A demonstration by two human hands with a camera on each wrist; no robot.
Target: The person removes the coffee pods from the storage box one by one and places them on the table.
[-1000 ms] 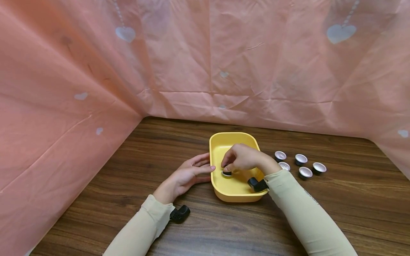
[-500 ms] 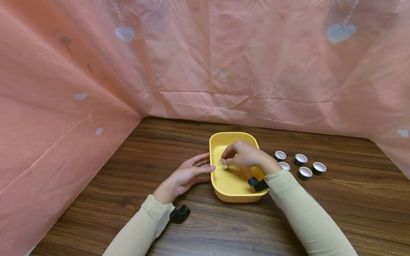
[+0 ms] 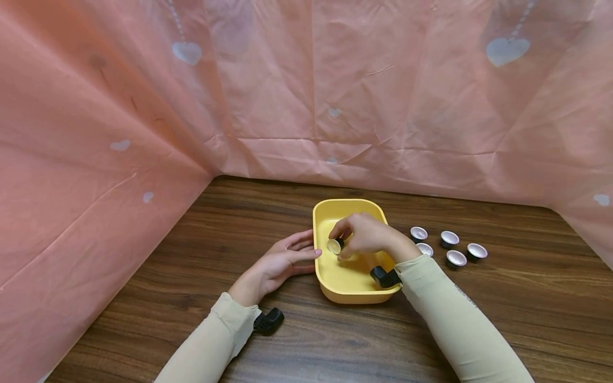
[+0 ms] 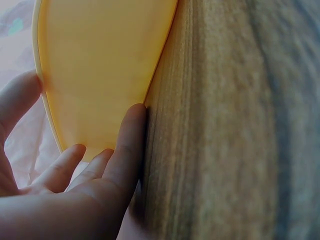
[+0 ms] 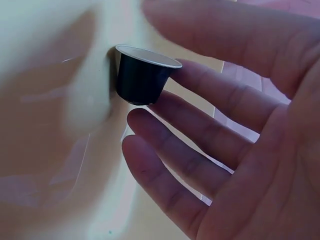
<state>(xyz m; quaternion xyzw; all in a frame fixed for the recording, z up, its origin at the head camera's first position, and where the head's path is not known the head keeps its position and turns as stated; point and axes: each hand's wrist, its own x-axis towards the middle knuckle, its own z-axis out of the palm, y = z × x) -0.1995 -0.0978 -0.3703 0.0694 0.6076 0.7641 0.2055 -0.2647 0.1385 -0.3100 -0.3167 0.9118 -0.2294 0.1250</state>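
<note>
A black coffee capsule (image 3: 334, 246) with a pale foil lid lies tipped on its side in a yellow plastic box (image 3: 351, 284). My right hand (image 3: 366, 234) is inside the box, fingers loosely bent around the capsule. In the right wrist view the thumb stands apart from the capsule (image 5: 142, 80), and a fingertip is at its rim, perhaps touching. My left hand (image 3: 280, 263) rests against the box's left side. Its straight fingers touch the outer wall (image 4: 100, 75), and the thumb lies at the rim.
Several more capsules (image 3: 456, 259) stand lid up on the brown wood-grain table (image 3: 201, 255), right of the box. My right forearm (image 3: 460, 319) crosses the box's right rim. Pink curtains (image 3: 383, 106) with hearts hang behind and at the left.
The capsule has gone from lid down to lying on its side, its lid turned left. My right thumb has come away from it. The left hand and box have stayed put.
</note>
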